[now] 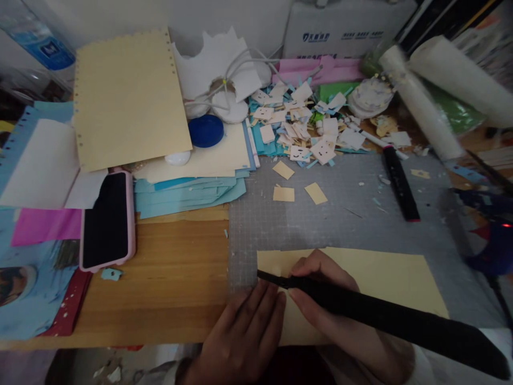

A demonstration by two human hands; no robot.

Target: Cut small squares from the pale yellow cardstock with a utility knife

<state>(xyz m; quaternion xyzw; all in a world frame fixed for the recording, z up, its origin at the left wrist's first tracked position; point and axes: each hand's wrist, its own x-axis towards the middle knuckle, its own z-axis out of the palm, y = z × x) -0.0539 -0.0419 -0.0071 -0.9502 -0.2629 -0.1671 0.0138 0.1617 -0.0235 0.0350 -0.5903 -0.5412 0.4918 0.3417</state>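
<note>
A cream sheet of card (385,272) lies on the grey cutting mat (336,224) near the front edge. Over its left edge my left hand (244,331) rests flat, fingers stretched out and close together. My right hand (336,305) is closed around a long black utility knife (385,315), whose thin dark tip reaches left over the fingertips of my left hand. Whether the tip touches the card cannot be made out. Beyond the card, small cut cream pieces (284,193) are scattered on the mat.
Small paper figures with drawn faces (300,128) are heaped at the back. A black marker (401,182) lies on the right, near a dark blue tool with a red light (492,240). Left are a phone (107,224), stacked blue paper (192,195) and a perforated cream sheet (128,101).
</note>
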